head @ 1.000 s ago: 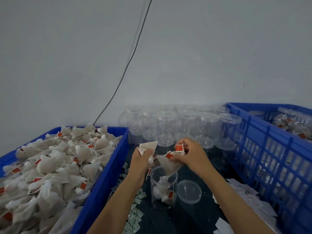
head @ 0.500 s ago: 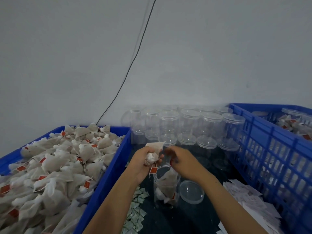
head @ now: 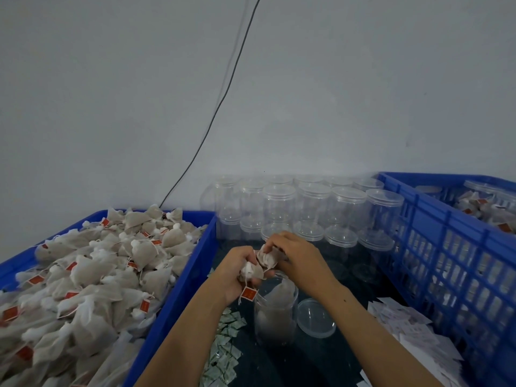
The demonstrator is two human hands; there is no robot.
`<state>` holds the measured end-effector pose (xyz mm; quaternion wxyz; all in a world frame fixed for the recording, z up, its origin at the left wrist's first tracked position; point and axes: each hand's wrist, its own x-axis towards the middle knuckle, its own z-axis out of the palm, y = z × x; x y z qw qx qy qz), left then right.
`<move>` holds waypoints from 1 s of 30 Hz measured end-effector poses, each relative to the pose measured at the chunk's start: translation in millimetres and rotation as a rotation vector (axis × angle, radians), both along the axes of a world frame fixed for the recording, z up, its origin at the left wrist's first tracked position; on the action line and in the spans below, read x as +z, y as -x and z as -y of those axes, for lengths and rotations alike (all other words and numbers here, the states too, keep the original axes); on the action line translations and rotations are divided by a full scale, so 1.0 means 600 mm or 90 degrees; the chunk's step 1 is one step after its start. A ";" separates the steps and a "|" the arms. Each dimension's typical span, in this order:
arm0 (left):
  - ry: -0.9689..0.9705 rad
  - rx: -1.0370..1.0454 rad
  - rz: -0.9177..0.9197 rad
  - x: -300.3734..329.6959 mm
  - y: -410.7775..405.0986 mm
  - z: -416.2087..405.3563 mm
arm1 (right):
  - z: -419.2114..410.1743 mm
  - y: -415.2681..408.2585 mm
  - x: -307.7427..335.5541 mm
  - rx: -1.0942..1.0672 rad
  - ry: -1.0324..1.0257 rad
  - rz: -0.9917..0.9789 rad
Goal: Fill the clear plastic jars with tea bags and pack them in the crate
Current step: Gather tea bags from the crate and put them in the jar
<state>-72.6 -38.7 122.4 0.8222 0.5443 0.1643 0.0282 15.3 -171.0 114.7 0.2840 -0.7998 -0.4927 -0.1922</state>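
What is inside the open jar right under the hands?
The open jar holds tea bags: one shows near the mouth and pale shapes lower down. Their count is unclear through the blurred wall, and the left hand covers part of the rim.

The dark tabletop (head: pixel 315 361) carries two blue crates (head: pixel 178 297) (head: pixel 446 247), stacked clear jars (head: pixel 307 208), an open jar (head: pixel 275 314), a lid (head: pixel 315 318), small sachets (head: pixel 223 356) and white paper slips (head: pixel 410 333).
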 end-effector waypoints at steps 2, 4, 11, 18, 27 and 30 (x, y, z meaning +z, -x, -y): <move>-0.034 -0.007 -0.020 0.005 0.002 -0.007 | -0.001 0.002 -0.001 0.005 0.003 0.021; -0.064 -0.019 -0.022 0.009 0.006 -0.013 | -0.002 0.007 -0.003 0.004 0.006 0.077; -0.033 -0.030 -0.038 0.009 0.009 -0.012 | -0.007 0.027 -0.016 -0.005 0.062 0.202; 0.078 -0.003 -0.022 0.029 0.007 -0.031 | -0.010 0.023 -0.003 -0.103 -0.194 -0.032; -0.172 0.323 -0.069 0.048 0.034 -0.155 | -0.011 0.022 0.004 -0.019 -0.203 -0.381; -0.582 0.401 -0.213 0.046 0.063 -0.216 | -0.011 0.021 -0.002 -0.043 -0.053 -0.345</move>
